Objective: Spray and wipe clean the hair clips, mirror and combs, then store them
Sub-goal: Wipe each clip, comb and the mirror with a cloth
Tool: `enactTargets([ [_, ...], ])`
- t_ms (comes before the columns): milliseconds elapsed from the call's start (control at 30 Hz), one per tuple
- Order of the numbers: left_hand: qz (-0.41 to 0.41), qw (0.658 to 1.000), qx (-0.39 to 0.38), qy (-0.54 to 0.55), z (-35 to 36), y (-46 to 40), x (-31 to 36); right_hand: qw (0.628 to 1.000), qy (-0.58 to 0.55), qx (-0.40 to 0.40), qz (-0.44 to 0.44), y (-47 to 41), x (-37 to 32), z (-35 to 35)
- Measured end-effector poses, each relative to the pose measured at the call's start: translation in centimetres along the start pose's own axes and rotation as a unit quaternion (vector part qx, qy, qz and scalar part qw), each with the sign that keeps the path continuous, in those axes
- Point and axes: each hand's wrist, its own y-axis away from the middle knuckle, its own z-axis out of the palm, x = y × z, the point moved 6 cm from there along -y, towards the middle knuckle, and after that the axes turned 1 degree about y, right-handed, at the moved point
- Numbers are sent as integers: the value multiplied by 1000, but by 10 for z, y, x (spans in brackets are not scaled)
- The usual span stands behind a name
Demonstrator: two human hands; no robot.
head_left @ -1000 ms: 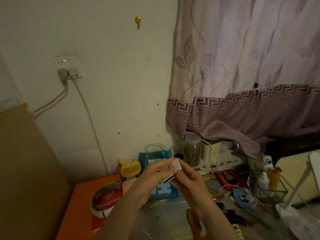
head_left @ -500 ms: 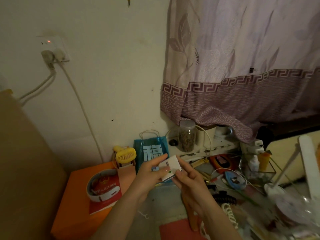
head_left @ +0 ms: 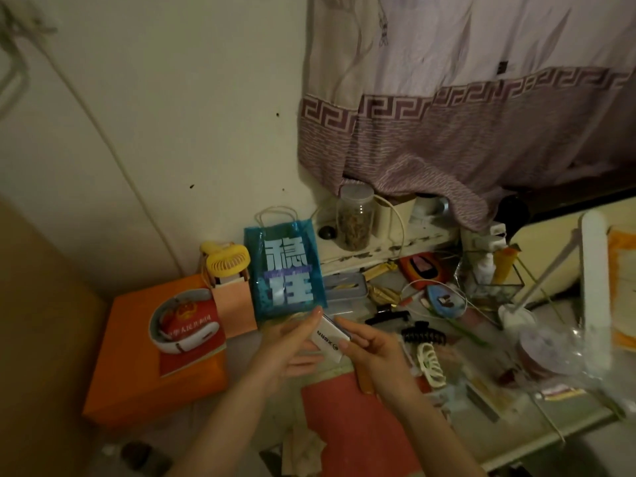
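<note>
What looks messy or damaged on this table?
The white ledge at the wall has chipped, flaking paint along its front edge. Hair clips, a black one and a cream one, lie scattered among loose clutter.

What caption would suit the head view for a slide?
Both hands, left and right, hold a small white box above a cluttered table, hair clips lying nearby.

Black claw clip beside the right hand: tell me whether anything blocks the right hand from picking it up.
Nothing visible lies between the right hand and the black claw clip, which sits uncovered on the table. But that hand is busy: with the left hand it holds a small white box.
</note>
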Motion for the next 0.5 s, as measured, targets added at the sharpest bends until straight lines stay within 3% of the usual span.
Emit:
enactTargets([
  [267, -12, 1000, -1, 22, 7, -13, -17, 999, 37, -16, 9, -3, 14, -7],
  [500, -8, 997, -6, 71, 8, -24, -33, 996, 48, 9, 71, -3, 35, -16],
])
